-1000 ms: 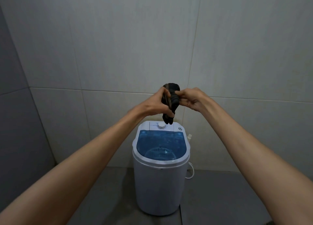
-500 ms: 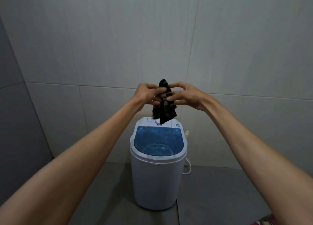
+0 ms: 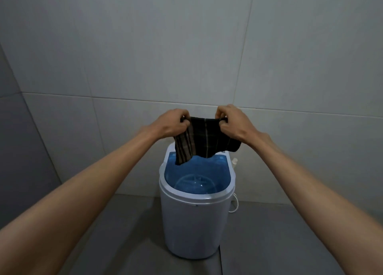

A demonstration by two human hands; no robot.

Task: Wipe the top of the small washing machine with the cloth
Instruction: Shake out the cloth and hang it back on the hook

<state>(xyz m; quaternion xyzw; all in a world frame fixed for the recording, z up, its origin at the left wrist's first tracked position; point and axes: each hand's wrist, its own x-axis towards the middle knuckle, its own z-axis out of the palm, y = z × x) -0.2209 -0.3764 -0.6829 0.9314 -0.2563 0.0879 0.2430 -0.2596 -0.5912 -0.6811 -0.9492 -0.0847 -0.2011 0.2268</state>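
A dark cloth (image 3: 204,141) with pale stripes hangs spread out in the air above the small washing machine (image 3: 194,223). My left hand (image 3: 172,124) pinches its upper left corner and my right hand (image 3: 233,123) pinches its upper right corner. The machine is white with a blue see-through lid (image 3: 196,177) and stands on the floor against the wall. The cloth's lower edge covers the back panel of the machine's top, and I cannot tell whether it touches it.
Large grey tiles cover the wall (image 3: 186,46) behind the machine and the darker wall at the left. A white cord (image 3: 235,204) loops at the machine's right side. Grey floor (image 3: 290,243) lies around the machine.
The cloth was bunched between both hands; the hands have drawn apart and it now hangs unfolded between them, slightly lower over the machine.
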